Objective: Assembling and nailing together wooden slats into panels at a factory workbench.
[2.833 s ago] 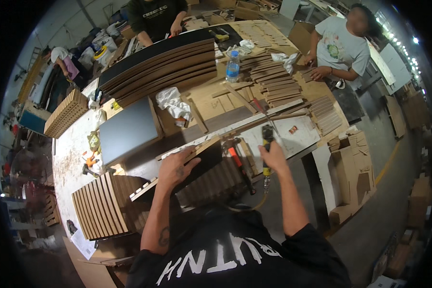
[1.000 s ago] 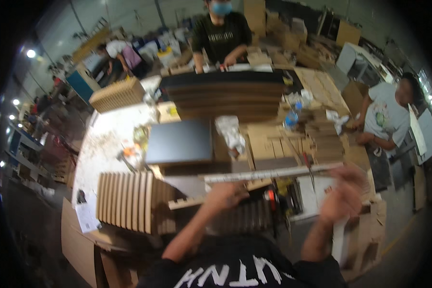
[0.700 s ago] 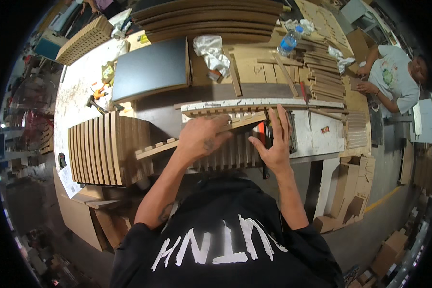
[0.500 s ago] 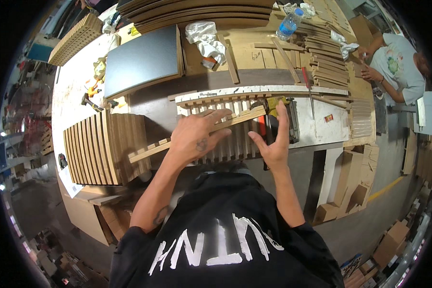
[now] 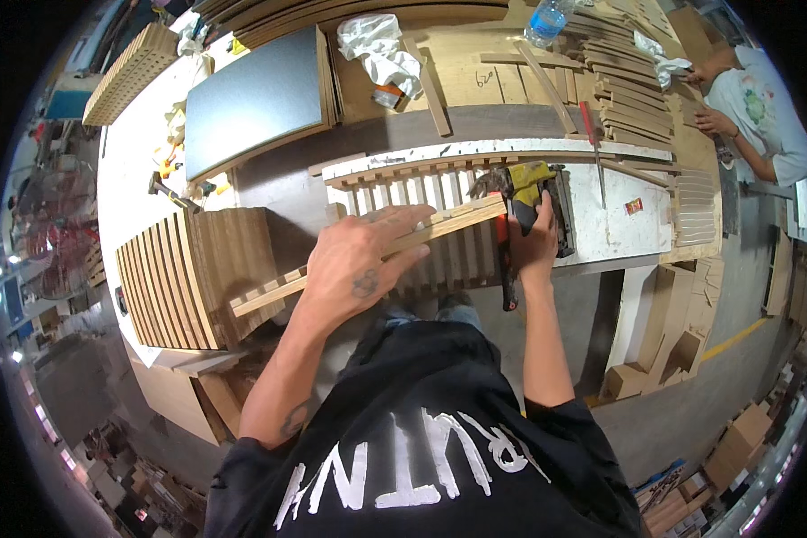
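Note:
My left hand (image 5: 354, 264) is closed around a notched wooden strip (image 5: 273, 292), which slants up to the right above a slatted wooden rack (image 5: 435, 260). My right hand (image 5: 536, 247) has its fingers round the grip of a yellow and black nail gun (image 5: 531, 179); the palm side is hidden. Beside that hand lies a hammer (image 5: 508, 273) with a red and black handle, its head partly behind the strip's right end. Left of my left hand stands a stack of grooved wooden boards (image 5: 170, 282).
A dark flat panel (image 5: 255, 103) lies at the back left, beside a crumpled white cloth (image 5: 370, 43). A red-handled screwdriver-like tool (image 5: 590, 134) and stacked wooden strips (image 5: 632, 108) are to the right. A water bottle (image 5: 547, 22) stands behind. A co-worker (image 5: 753, 112) is at the far right.
My right hand, spread open beside the nail gun before, has closed round its grip. My left hand still holds the notched strip, slightly lower left. The view has shifted a little.

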The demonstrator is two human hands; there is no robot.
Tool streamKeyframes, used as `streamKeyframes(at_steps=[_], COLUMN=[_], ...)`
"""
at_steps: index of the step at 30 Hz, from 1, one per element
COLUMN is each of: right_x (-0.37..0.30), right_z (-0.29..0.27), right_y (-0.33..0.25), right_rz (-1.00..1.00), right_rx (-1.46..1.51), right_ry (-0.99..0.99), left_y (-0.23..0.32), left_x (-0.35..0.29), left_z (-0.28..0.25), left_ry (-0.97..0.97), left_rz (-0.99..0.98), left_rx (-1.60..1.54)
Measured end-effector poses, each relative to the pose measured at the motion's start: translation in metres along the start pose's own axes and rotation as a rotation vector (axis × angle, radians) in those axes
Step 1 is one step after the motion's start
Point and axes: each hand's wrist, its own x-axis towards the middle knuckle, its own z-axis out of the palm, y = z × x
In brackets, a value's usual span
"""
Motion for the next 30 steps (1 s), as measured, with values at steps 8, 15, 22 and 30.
streamKeyframes(at_steps=[8,15,22,30], right_x=[0.029,0.008,-0.07,-0.127], right_z=[-0.005,-0.119,-0.141,-0.103], right_y=[0.001,-0.029,-0.066,-0.071], right_rz=[0.014,0.364,0.243,-0.003], right_rx=[-0.096,0.522,0.838,0.671], right_ry=[0.068,-0.023,-0.086,-0.174], left_y=[0.0,-0.007,-0.017,-0.012], left_x=[0.006,0.011,0.022,0.025], left_z=[-0.002,-0.004,-0.011,-0.019], left_ry=[0.039,0.023,0.014,-0.06], left_rz=[0.009,-0.048,0.045,-0.056], left_rx=[-0.017,-0.045,0.026,-0.017])
